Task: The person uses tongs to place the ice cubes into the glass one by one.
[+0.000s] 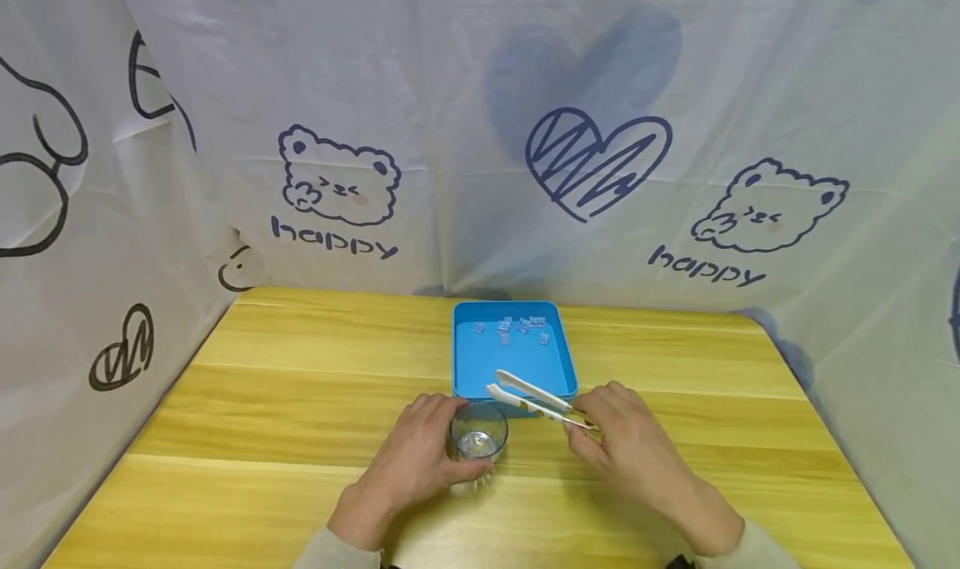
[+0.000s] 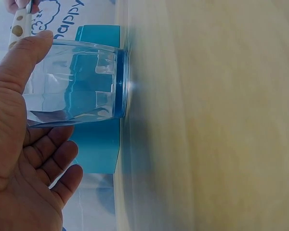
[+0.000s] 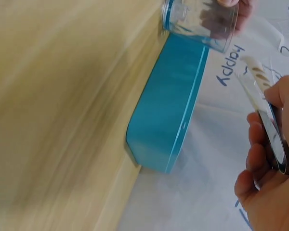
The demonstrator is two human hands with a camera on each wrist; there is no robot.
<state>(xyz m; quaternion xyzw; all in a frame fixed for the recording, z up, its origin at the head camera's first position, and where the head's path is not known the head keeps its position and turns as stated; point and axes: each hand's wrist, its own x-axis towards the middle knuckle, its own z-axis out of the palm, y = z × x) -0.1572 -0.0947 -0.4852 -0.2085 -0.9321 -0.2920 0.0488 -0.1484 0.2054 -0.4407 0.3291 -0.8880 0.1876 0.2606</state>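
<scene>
My left hand (image 1: 417,452) grips a clear drinking glass (image 1: 480,430) that stands upright on the table, thumb on the near side and fingers on the far side. The glass (image 2: 62,82) looks empty in the left wrist view. My right hand (image 1: 633,440) holds a pair of white tongs (image 1: 536,398) with brown spots, their tips parted and pointing left above the near edge of the tray. Nothing shows between the tips. Behind the glass sits a blue tray (image 1: 480,369), with several small clear cubes (image 1: 505,327) lying toward its far side.
The wooden table (image 1: 300,386) extends to both sides of the tray. A pale cloth (image 1: 450,136) printed with bears and hearts hangs behind the table and along its sides.
</scene>
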